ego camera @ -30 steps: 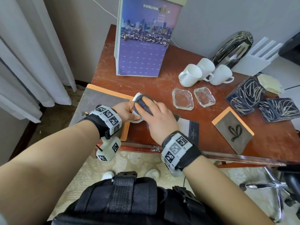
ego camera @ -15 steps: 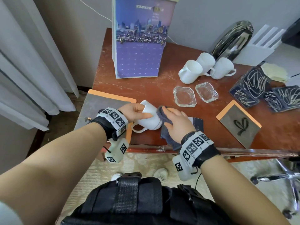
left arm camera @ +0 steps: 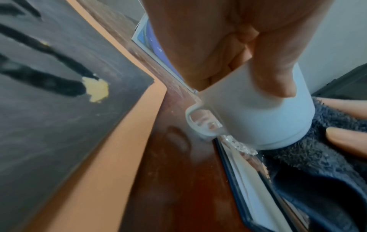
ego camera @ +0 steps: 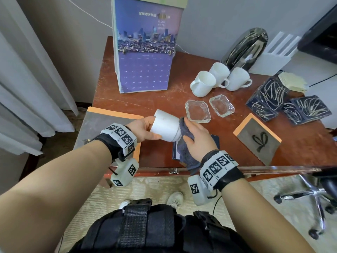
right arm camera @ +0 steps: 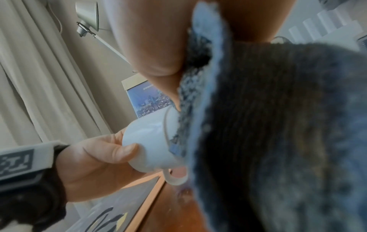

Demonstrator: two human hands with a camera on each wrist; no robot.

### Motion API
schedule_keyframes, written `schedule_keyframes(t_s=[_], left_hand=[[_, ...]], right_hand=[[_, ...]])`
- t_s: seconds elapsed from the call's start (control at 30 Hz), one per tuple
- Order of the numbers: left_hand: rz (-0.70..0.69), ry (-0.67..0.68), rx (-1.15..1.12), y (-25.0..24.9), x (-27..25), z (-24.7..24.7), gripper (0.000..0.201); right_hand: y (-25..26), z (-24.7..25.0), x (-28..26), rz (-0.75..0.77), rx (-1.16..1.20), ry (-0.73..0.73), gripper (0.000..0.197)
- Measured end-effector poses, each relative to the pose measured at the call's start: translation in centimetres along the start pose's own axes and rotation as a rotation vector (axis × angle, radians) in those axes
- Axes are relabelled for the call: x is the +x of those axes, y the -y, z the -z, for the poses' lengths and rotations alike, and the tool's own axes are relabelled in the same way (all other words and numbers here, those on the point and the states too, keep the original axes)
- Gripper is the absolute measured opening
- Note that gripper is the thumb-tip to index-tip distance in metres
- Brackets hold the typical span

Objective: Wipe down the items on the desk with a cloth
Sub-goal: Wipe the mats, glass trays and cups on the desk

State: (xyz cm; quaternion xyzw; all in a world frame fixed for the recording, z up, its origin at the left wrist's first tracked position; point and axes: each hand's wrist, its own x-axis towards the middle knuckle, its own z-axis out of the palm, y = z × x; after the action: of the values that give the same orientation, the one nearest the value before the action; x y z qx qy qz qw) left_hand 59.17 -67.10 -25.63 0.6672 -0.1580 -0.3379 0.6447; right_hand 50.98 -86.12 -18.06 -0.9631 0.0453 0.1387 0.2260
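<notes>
Scuffed wooden desk (ego camera: 164,99), glossy mug (ego camera: 165,126), terry cloth (ego camera: 186,143)

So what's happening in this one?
A person is wiping a white cup with a dark cloth above a wooden desk. The left hand holds the cup tipped on its side, off the desk, handle down. The right hand presses the cloth against the cup's base end. Three more cups and two glass ashtrays sit farther back on the desk.
</notes>
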Motion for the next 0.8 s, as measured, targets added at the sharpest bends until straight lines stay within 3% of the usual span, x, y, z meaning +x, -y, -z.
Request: schedule_keyframes(t_s=[0.37, 0.47, 0.53, 0.63, 0.8], left_hand=[[0.004, -0.065, -0.162, 0.4, -1.3, -0.5, 0.04], [0.026, -0.01, -0.118, 0.2, -1.9, -0.6, 0.035], [0.023, -0.002, -0.042, 0.0, -2.0, -0.7, 0.029], [0.025, -0.067, -0.034, 0.3, -2.1, -0.8, 0.024], [0.045, -0.114, -0.15, 0.5, -2.4, -1.4, 0.043]], right_hand=[[2.1, 0.3, -0.5, 0.129, -0.074, -0.052, 0.051], [4.5, 0.5, -0.4, 0.319, -0.158, -0.137, 0.051], [6.0, -0.2, -0.1, 0.438, -0.283, -0.106, 0.052], [5.9, -1.1, 0.4, 0.382, -0.388, -0.003, 0.057], [2.7, 0.0, 0.1, 0.241, -0.313, -0.019, 0.055]])
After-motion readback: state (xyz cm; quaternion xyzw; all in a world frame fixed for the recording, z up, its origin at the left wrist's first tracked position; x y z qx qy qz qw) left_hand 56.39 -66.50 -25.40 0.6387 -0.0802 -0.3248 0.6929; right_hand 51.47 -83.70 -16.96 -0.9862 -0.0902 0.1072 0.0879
